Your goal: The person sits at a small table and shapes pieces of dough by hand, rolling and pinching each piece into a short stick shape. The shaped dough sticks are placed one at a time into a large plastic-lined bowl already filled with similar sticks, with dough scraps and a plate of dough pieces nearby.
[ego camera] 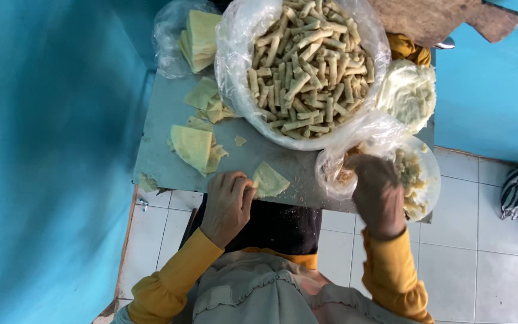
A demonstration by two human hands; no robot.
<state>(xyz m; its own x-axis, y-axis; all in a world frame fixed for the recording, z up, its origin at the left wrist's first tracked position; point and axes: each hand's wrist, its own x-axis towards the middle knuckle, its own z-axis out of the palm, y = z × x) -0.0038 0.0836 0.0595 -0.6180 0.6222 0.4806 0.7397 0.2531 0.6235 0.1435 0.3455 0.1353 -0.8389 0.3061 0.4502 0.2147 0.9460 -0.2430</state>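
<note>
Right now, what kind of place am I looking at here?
Probably a small home or cottage snack-making spot: a plastic-lined basin of rolled snacks, triangular wrappers on a low metal table, tiled floor.

I have one view only, from the camera worn on the head, looking almost straight down. It sits close above the small grey table (163, 162), whose near edge crosses mid-frame. The wearer's own head covering (253, 294) fills the 6 o'clock edge. A blue wall (43, 150) runs down the 9 o'clock side; white floor tiles (481, 240) show toward 4 o'clock.
</note>
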